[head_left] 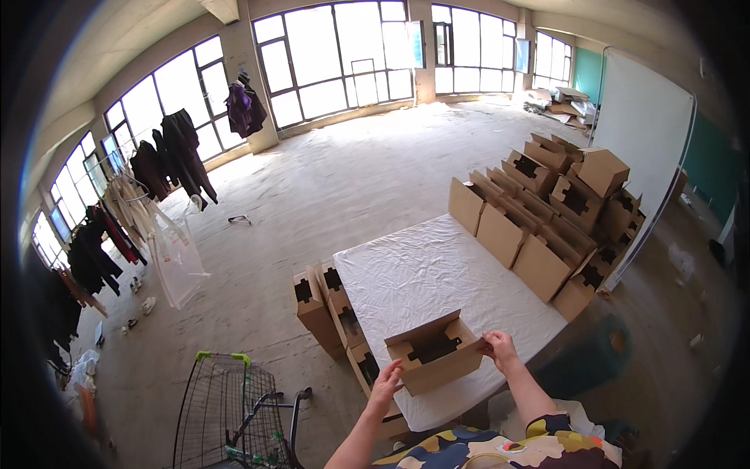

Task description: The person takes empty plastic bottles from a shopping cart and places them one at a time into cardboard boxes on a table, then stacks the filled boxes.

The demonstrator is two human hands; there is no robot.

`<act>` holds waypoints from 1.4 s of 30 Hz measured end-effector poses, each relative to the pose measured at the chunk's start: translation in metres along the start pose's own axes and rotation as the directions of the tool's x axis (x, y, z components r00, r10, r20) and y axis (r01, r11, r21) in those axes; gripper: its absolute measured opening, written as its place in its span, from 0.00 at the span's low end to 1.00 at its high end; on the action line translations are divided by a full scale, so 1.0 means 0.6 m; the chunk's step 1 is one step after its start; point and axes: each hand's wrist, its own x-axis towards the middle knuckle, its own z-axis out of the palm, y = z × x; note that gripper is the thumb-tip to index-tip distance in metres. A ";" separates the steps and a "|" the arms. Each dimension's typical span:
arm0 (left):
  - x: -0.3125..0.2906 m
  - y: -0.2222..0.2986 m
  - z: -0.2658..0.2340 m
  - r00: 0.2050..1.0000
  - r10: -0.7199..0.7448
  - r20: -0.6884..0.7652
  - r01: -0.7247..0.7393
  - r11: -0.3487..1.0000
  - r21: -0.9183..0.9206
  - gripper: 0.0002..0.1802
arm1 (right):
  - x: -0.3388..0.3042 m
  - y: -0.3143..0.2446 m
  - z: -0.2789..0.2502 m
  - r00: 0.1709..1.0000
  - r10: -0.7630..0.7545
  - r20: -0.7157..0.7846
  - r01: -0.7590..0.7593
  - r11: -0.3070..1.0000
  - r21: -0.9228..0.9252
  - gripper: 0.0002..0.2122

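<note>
- Two-handed, attended to an open brown cardboard box (441,377) on the near part of a white-covered table (375,270).
- With the right hand (502,350), pinched the box's right-end flap between thumb and fingers; with the left hand (385,384), half open, met the left edge at the fingertips, apparently touching without a full grip.
- Could have twisted the box askew by pulling harder at the right than could be countered at the left.
- Could have creased or torn the pinched flap through too sharp a tug.
- Risked dropping the box off the near edge by drawing it bodyward, being so close to that side.
- Might have knocked the low row of boxes (314,316) beside the table's left edge by swinging wide; might have toppled the tilted box (605,172) resting on the packed boxes (504,234) along the right by jolting them.
- Found no readable writing, label or brand on the box's visible faces; saw plain brown card only.
- Noticed a faint reddish mark on a pale garment bag (173,264) at far left, too small to make out.
</note>
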 end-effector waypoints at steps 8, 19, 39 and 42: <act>0.026 0.007 -0.003 0.984 -0.026 0.176 -0.015 0.973 0.229 0.24 | 0.035 -0.001 -0.038 0.979 0.189 0.082 -0.101 0.787 -0.609 0.13; 0.124 0.040 0.076 0.813 -0.145 0.564 -0.499 0.326 0.803 0.28 | 0.048 -0.032 0.083 0.991 0.095 0.098 0.114 -0.181 -0.977 0.36; 0.021 0.074 0.144 0.908 0.416 0.046 -0.134 0.185 0.974 0.06 | 0.143 0.063 0.063 0.981 -0.072 0.182 0.154 -0.289 -0.945 0.30; -0.008 0.071 0.147 0.840 0.532 -0.106 -0.117 0.370 0.922 0.11 | 0.084 0.007 0.092 0.976 -0.020 0.218 0.202 -0.307 -0.930 0.32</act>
